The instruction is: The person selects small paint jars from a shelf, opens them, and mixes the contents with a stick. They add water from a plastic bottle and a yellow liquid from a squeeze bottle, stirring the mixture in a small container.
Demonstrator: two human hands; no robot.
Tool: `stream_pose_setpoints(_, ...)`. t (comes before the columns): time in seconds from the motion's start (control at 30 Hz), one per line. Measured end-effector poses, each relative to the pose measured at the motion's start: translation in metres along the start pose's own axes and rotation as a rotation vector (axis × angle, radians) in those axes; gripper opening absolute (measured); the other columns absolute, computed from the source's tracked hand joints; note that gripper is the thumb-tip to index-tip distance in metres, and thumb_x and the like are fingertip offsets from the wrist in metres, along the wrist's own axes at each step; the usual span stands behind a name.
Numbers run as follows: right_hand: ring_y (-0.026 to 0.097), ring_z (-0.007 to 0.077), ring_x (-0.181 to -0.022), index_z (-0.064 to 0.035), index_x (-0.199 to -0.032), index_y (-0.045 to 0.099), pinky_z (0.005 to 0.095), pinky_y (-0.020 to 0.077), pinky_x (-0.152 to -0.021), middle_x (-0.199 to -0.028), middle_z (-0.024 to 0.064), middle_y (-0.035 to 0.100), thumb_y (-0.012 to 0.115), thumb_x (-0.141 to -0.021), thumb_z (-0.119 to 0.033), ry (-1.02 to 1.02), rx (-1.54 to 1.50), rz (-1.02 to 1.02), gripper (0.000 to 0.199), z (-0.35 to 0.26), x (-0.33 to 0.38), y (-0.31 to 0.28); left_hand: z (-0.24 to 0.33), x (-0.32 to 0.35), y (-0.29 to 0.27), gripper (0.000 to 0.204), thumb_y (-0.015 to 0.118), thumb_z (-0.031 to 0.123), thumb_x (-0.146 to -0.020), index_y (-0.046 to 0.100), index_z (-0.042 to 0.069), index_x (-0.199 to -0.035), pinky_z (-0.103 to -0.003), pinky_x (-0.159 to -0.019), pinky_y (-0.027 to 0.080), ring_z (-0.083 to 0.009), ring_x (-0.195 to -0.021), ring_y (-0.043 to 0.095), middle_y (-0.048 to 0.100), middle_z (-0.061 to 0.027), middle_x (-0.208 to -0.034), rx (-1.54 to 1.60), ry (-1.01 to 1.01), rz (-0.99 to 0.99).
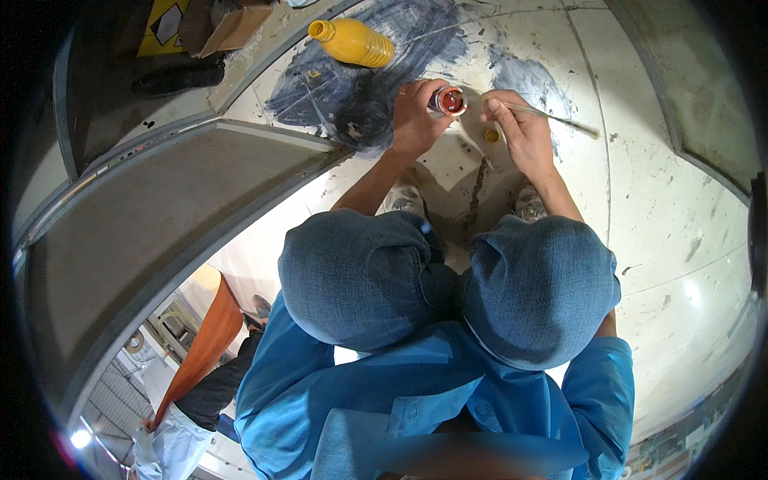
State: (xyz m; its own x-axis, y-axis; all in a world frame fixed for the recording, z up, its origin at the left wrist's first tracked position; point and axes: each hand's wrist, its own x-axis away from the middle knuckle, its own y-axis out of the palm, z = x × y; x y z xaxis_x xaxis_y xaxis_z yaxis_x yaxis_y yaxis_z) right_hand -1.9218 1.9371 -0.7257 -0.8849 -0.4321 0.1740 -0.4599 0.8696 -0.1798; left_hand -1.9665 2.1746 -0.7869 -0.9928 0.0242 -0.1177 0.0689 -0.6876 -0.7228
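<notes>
My left hand (pixel 419 118) is wrapped round a small round jar (pixel 451 101) with a dark red content showing at its open mouth. Just to the right, my right hand (pixel 518 130) pinches a thin brush (pixel 564 122); its far end points right, away from the jar. Below the jar and beside my right hand is a small yellow cap (pixel 492 136). A yellow ribbed bottle (pixel 356 43) without a cap is on the floor beyond my left hand, its mouth toward the upper left; I cannot tell whether it stands or lies.
Dark smears (pixel 352 96) cover the pale tiled floor (pixel 664 160) around the bottle. A grey-framed panel (pixel 152 216) runs along the left. An open cardboard box (pixel 232 30) is at the upper left. At the lower left a person (pixel 172 440) is beside an orange-brown sheet (pixel 204 344).
</notes>
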Motion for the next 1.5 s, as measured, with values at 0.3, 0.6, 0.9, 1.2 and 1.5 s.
stream_pose_setpoints(0.3,0.072,0.0190,-0.091,0.0107,-0.110,0.073,0.0314,0.0571,-0.084,-0.111,0.0118,0.074,0.059,-0.111,-0.017,-0.042,0.045,0.026,0.031,-0.001,0.001,-0.001,0.000,0.001,0.002,0.061,0.091,0.015,-0.070,0.067,0.013,-0.126,-0.048,-0.104,0.045,-0.0336,-0.117,0.062,0.068,-0.0092,-0.126,-0.009,-0.021,-0.003)
stream_pose_setpoints(0.6,0.073,0.0168,-0.091,0.0041,-0.117,0.073,0.0297,0.0558,-0.079,-0.104,0.0064,0.077,0.060,-0.111,-0.021,0.023,-0.246,0.110,0.029,0.006,0.007,0.001,-0.005,-0.006,0.004,0.060,0.093,0.017,-0.070,0.067,0.012,-0.124,-0.047,-0.104,0.044,-0.0311,-0.113,0.065,0.071,-0.0079,-0.120,0.089,-0.079,0.011)
stream_pose_setpoints(0.9,0.073,0.0192,-0.097,0.0050,-0.127,0.069,0.0324,0.0573,-0.089,-0.108,0.0121,0.074,0.057,-0.113,-0.017,-0.076,-0.047,0.103,0.029,-0.002,0.016,-0.005,0.007,-0.006,-0.001,0.059,0.093,0.018,-0.071,0.067,0.013,-0.123,-0.046,-0.105,0.043,-0.0299,-0.114,0.065,0.070,-0.0064,-0.120,0.032,-0.040,0.096)
stream_pose_setpoints(1.2,0.074,0.0302,-0.086,0.0026,-0.112,0.073,0.0372,0.0584,-0.076,-0.111,0.0153,0.076,0.060,-0.109,-0.016,-0.304,0.313,0.013,0.023,-0.012,0.002,-0.001,0.007,-0.007,-0.003,0.061,0.090,0.016,-0.071,0.066,0.013,-0.126,-0.046,-0.105,0.043,-0.0311,-0.117,0.063,0.069,-0.0070,-0.122,-0.023,0.044,0.101)
stream_pose_setpoints(1.5,0.072,0.0288,-0.085,0.0063,-0.097,0.075,0.0378,0.0554,-0.076,-0.115,0.0120,0.076,0.058,-0.110,-0.021,-0.063,0.097,0.015,0.035,-0.010,0.001,0.001,0.007,-0.003,-0.003,0.060,0.090,0.021,-0.073,0.066,0.013,-0.128,-0.049,-0.104,0.043,-0.0320,-0.117,0.062,0.067,-0.0080,-0.123,-0.064,0.010,0.055)
